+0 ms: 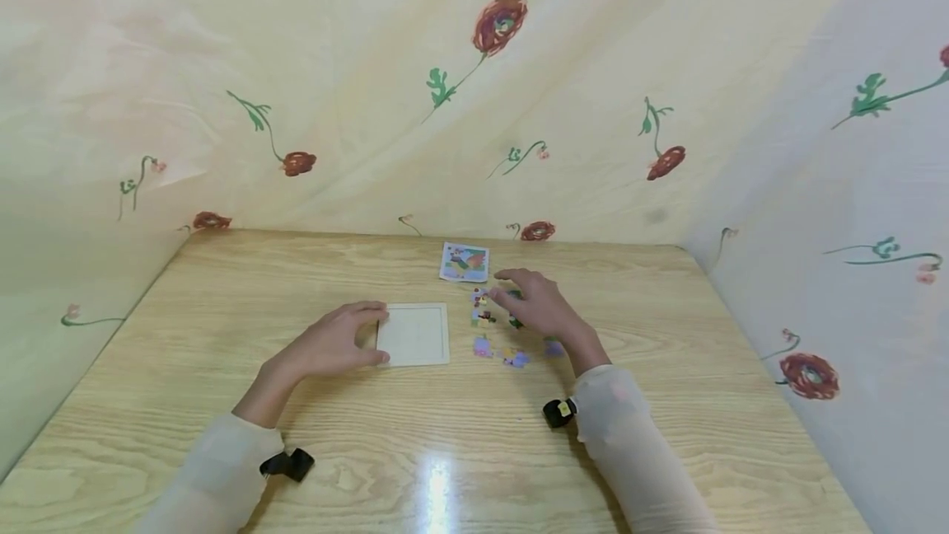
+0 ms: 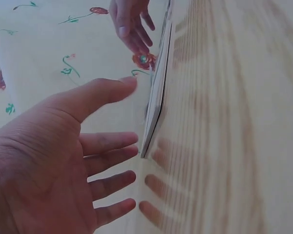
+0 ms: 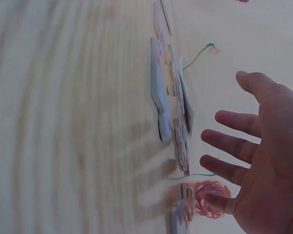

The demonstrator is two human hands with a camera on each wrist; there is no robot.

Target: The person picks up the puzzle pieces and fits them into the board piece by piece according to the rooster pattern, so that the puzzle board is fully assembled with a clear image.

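Observation:
A shallow white puzzle tray [image 1: 412,334] with a thin inner border lies on the wooden table. My left hand [image 1: 335,342] is at its left edge, thumb and fingers spread apart. The left wrist view shows the fingers straight beside the tray's edge [image 2: 156,107]; whether they touch it I cannot tell. My right hand [image 1: 539,303] hovers above several colourful jigsaw pieces [image 1: 482,346] right of the tray, and hides some of them. In the right wrist view its fingers [image 3: 234,146] are extended, holding nothing, above the pieces [image 3: 158,87].
Behind the pieces lies a small picture card [image 1: 465,262] with a colourful printed scene. The light wooden table [image 1: 356,452] runs back to a hanging cloth [image 1: 356,64] printed with red flowers, which also encloses the left and right sides.

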